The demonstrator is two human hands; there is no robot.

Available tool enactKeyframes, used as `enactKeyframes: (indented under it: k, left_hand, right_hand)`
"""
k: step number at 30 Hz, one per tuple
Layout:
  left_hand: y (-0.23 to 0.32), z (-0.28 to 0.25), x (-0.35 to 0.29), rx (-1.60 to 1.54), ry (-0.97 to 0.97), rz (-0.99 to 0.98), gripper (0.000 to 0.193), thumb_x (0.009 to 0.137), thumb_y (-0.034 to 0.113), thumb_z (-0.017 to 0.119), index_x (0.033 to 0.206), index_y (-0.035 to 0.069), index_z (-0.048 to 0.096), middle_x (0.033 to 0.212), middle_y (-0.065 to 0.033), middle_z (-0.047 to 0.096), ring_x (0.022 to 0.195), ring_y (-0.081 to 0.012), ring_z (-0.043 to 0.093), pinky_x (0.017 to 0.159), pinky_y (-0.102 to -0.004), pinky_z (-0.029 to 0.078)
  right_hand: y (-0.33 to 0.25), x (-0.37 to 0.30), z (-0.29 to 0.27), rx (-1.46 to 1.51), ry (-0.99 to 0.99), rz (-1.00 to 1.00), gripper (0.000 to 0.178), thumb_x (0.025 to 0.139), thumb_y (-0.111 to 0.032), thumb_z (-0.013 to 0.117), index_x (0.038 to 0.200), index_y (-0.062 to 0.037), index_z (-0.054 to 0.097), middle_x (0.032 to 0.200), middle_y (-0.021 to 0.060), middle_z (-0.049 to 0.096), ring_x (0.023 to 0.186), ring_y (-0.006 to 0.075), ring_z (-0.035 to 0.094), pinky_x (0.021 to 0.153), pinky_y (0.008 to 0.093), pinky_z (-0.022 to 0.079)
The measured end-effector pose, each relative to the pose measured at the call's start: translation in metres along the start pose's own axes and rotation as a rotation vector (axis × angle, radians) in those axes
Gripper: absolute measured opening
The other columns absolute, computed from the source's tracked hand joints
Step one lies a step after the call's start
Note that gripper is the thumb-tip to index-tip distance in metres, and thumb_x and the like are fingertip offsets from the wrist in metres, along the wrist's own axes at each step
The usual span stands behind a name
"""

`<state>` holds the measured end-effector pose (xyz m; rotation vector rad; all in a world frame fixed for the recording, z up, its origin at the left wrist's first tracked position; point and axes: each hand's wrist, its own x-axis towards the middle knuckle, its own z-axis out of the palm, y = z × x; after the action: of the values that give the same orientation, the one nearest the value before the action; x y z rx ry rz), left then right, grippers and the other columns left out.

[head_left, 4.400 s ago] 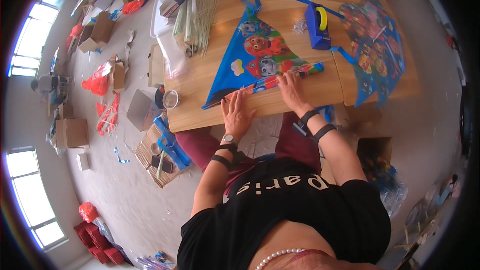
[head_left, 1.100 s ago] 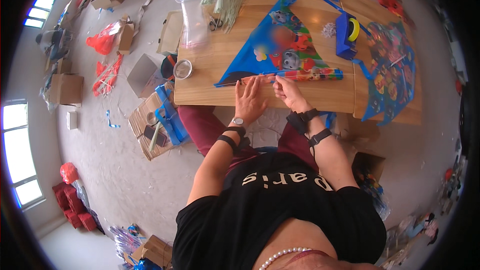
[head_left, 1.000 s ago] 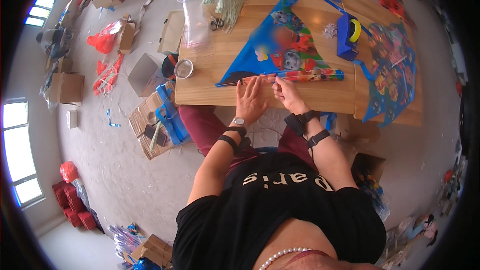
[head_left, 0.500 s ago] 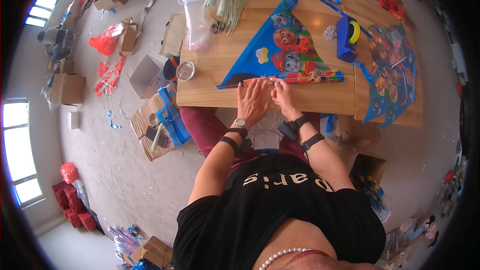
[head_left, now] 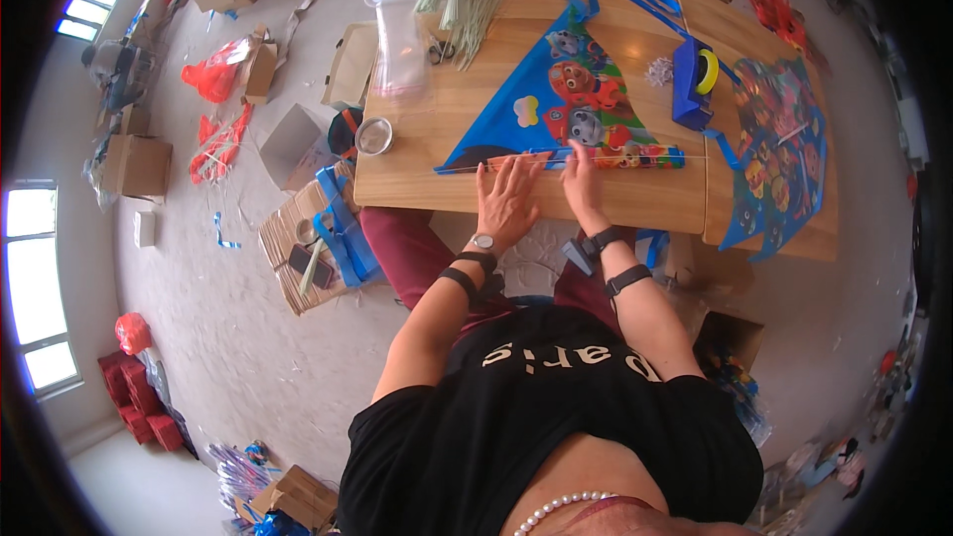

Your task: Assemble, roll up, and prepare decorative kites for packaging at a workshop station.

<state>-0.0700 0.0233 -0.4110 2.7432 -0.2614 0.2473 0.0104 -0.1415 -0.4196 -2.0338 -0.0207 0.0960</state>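
A blue triangular kite [head_left: 546, 79] with cartoon animals printed on it lies on the wooden table. Its near edge is a narrow folded strip [head_left: 650, 156], and a thin pale rod [head_left: 462, 172] runs along that side. My left hand [head_left: 508, 201] rests with fingers spread and their tips on the strip's left part. Just right of it, my right hand [head_left: 584, 181] is at the middle of the strip, its fingers curled together and one fingertip raised. Whatever those fingers pinch is too small to make out.
A blue tape dispenser [head_left: 690, 79] with yellow tape stands right of the kite. Farther right lies a second printed kite sheet [head_left: 779, 139]. Pale rods [head_left: 476, 10], scissors [head_left: 440, 50] and a round tub [head_left: 373, 136] sit to the left. Flattened cardboard [head_left: 283, 248] leans near my knee.
My right hand has slid a little to the right along the folded strip, away from my left hand. My left hand stays spread on the strip.
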Motion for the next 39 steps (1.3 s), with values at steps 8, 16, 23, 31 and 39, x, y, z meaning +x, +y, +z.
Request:
enactKeyframes:
  k: [8,16,23,31,39]
  left_hand:
    - [-0.003,0.003,-0.001,0.005,-0.001,0.017,0.072,0.091,0.039,0.063,0.159,0.024,0.045,0.162,-0.0123,0.042,0.155,-0.0284,0.032,0.124,-0.0688,0.007]
    - [0.001,-0.003,0.004,-0.02,0.038,0.008,0.059,0.091,0.032,0.066,0.148,0.019,0.057,0.153,-0.0133,0.05,0.147,-0.0316,0.041,0.122,-0.0662,0.017]
    - [-0.074,-0.013,0.095,-0.139,0.303,-0.281,0.043,0.086,0.018,0.076,0.126,0.007,0.065,0.123,-0.0164,0.063,0.121,-0.0377,0.055,0.106,-0.0524,0.04]
    - [-0.113,-0.004,0.166,-0.27,-0.102,-0.382,0.049,0.076,0.019,0.084,0.12,0.002,0.068,0.116,-0.0209,0.07,0.107,-0.0387,0.068,0.09,-0.0463,0.056]
    - [-0.161,-0.023,0.174,-0.857,-0.614,-0.432,0.045,0.08,0.003,0.082,0.123,0.004,0.071,0.098,-0.0065,0.074,0.089,-0.0165,0.068,0.08,-0.0345,0.057]
  right_hand:
    - [-0.019,-0.015,-0.016,-0.607,-0.171,-0.694,0.037,0.104,-0.021,0.054,0.138,-0.0064,0.06,0.15,0.0091,0.057,0.139,0.0279,0.052,0.117,0.0497,0.035]
    - [0.006,-0.022,-0.015,-0.706,-0.181,-0.631,0.054,0.104,-0.02,0.053,0.156,-0.0102,0.047,0.164,0.0072,0.042,0.153,0.0255,0.035,0.127,0.0502,0.019]
    - [0.006,-0.022,-0.013,-0.753,-0.143,-0.644,0.053,0.105,-0.026,0.051,0.156,-0.0109,0.047,0.163,0.0044,0.044,0.153,0.0237,0.035,0.127,0.0508,0.019]
    - [-0.005,-0.022,-0.023,-0.729,-0.237,-0.577,0.051,0.105,-0.024,0.052,0.153,-0.0075,0.049,0.161,0.0076,0.045,0.153,0.0254,0.034,0.128,0.0515,0.018]
    - [-0.007,-0.024,-0.021,-0.671,-0.157,-0.615,0.05,0.105,-0.028,0.052,0.151,-0.0089,0.051,0.159,0.0053,0.049,0.15,0.0234,0.038,0.127,0.0525,0.02]
